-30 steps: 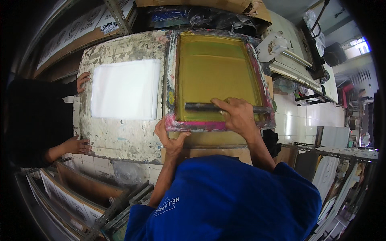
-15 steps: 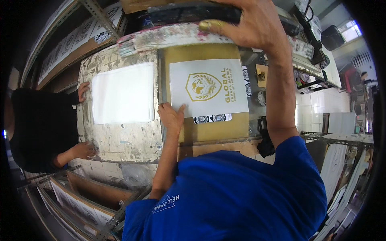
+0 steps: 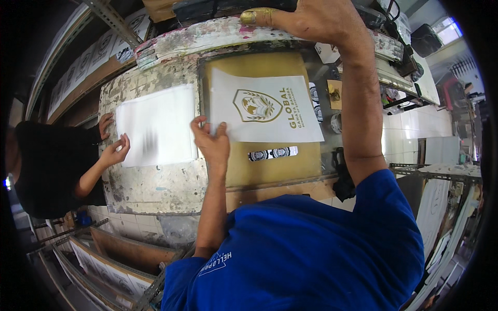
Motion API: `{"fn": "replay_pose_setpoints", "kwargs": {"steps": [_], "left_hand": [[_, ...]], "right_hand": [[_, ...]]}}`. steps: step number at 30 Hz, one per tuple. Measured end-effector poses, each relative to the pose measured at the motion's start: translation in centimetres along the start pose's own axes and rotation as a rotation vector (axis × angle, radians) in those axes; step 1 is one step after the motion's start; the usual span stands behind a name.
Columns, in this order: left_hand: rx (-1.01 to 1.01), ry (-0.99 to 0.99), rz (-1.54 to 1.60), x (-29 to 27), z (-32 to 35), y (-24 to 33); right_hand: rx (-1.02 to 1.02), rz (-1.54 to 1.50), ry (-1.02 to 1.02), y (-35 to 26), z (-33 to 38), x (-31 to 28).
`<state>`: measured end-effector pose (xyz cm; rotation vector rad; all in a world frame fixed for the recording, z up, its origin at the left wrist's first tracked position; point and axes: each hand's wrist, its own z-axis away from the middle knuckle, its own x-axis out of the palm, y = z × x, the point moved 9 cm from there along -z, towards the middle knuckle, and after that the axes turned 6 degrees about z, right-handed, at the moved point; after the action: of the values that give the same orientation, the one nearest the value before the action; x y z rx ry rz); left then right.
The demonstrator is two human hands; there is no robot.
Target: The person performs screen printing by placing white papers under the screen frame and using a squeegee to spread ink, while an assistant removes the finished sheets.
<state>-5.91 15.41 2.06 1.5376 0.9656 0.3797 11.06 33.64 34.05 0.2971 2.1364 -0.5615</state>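
A white sheet with a gold printed emblem [image 3: 259,135] lies over a yellowish board [image 3: 280,173], its left end bent upward. My left hand [image 3: 212,147] is closed at that end, thumb over the sheet and the other fingers beyond its edge. At the top, my right hand [image 3: 327,23] is on a long paint-crusted frame bar [image 3: 202,39]; its gold-stained thumb lies along the bar, and its other fingers are cut off by the view. To the left is a stack of blank white sheets [image 3: 155,122] on a paint-stained board [image 3: 161,189].
A person in black stands at the left, one hand [image 3: 106,126] beside the stack, the other [image 3: 115,151] at its edge. A black-and-white patterned strip [image 3: 273,153] lies on the yellowish board. Metal shelving [image 3: 111,18] with printed sheets rises at the upper left.
The printed sheet's left end has risen with my left hand, which has shifted slightly left. The frame bar has come a little nearer. The other person's lower hand has moved up to the blank stack.
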Motion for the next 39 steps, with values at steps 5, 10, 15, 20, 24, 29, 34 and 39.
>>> {"fn": "replay_pose_setpoints", "kwargs": {"steps": [5,10,15,20,24,29,34,39], "left_hand": [[-0.174,0.04,0.258,-6.3,-3.5,-1.5],[-0.086,0.214,0.183,-17.1,-6.1,-8.4],[-0.128,0.585,-0.262,-28.7,-4.0,-11.8],[0.545,0.646,-0.616,-24.0,-0.6,-2.8],[0.391,0.052,-0.568,-13.6,-0.9,-6.2],[0.197,0.04,-0.617,-11.7,0.1,-14.9],[-0.018,0.29,-0.028,-15.0,-1.6,-18.2],[0.169,0.378,-0.2,-16.7,-5.7,-8.6]], "right_hand": [[-0.052,0.025,0.054,0.6,-0.1,0.1],[0.042,0.101,0.038,0.1,0.0,-0.1],[0.007,0.077,0.04,1.0,-0.1,0.1],[-0.017,0.095,0.055,0.8,0.1,-0.1],[-0.047,-0.004,0.079,0.7,-0.1,-0.2],[-0.004,0.02,0.01,0.6,-0.5,0.1],[-0.057,0.146,0.033,0.6,-0.6,-0.1],[-0.113,0.147,0.081,0.7,-0.6,-0.1]]}}
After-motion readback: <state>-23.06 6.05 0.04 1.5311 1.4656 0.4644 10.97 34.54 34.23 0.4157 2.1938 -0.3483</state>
